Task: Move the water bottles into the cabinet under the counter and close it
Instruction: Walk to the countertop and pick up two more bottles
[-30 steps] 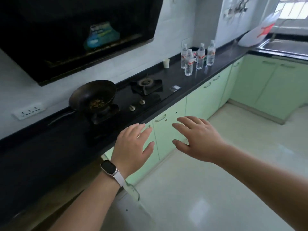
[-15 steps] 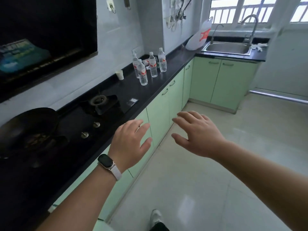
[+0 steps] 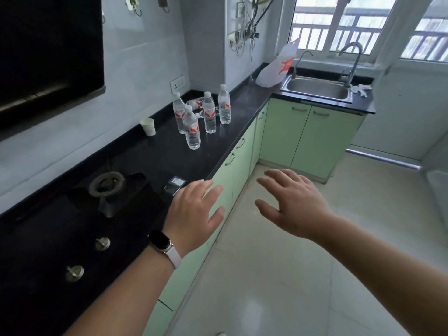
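Water bottles (image 3: 192, 132): four upright, one lying behind them, on the table (image 3: 164, 154).
Paper cup (image 3: 148, 126): left of the water bottles.
Cabinet doors (image 3: 244, 163): green, closed, below the water bottles.
Sink (image 3: 315, 89): beyond the water bottles, rightward.
Hands: left hand (image 3: 194, 214) and right hand (image 3: 293, 204) spread, empty, nearer than the water bottles.

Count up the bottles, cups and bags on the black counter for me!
Upright clear plastic water bottles with red labels: 4
Clear plastic water bottle lying on its side behind them: at least 1; more may be hidden
White paper cup: 1
White plastic bag with red print: 1
Total: at least 7
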The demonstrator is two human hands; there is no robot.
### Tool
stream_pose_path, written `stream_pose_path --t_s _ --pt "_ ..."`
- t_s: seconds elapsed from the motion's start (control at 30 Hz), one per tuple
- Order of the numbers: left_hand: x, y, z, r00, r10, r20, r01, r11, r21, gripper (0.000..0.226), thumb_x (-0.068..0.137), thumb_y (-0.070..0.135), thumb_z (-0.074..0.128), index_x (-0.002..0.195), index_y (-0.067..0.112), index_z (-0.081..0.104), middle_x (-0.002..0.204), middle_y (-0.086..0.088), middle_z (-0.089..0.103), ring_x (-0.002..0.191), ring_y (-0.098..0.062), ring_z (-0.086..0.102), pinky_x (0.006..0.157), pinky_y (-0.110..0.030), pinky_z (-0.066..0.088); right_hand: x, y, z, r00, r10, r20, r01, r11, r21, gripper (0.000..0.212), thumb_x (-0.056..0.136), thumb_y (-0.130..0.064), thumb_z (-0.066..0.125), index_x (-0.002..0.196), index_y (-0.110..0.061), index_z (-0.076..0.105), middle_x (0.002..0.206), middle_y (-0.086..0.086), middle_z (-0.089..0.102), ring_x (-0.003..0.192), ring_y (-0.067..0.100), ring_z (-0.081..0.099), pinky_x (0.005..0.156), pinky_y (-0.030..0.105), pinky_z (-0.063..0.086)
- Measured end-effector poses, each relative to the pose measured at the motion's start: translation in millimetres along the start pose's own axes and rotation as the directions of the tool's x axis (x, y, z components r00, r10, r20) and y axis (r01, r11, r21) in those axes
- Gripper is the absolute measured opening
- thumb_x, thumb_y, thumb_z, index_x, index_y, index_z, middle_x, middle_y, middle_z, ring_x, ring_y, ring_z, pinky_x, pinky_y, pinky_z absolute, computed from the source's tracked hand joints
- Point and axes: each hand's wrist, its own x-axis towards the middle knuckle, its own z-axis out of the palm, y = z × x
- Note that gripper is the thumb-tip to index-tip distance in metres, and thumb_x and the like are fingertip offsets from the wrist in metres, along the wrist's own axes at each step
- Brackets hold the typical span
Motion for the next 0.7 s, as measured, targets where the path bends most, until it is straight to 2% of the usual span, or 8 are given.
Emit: stream_pose_path --t_s 0.4,0.7 --pt "103 -72 56 1.000 0.020 0.021 -0.019 1.000 -0.020 0.046 0.089 0.042 0.051 0.124 0.015 0.066 0.124 -0.009 0.066 0.117 -0.032 0.060 0.093 -0.049 0.051 112 43 37 0.998 0.058 -0.016 -0.058 0.998 0.020 0.057 0.090 -0.060 0.040 0.130 -0.023 0.055 0.135 0.001 0.055 0.126 0.027 0.048 0.099 0.042 0.041" --pt "195 -92 107 0.998 -0.035 0.058 0.030 0.996 0.080 0.048 0.089 0.041 0.052 0.126 0.015 0.066 0.123 -0.008 0.066 0.115 -0.029 0.060 0.091 -0.046 0.051 205 120 74 1.000 -0.009 0.010 0.008 0.997 0.082 0.056 0.090 -0.059 0.040 0.130 -0.024 0.056 0.135 0.002 0.056 0.126 0.027 0.049 0.100 0.042 0.041"
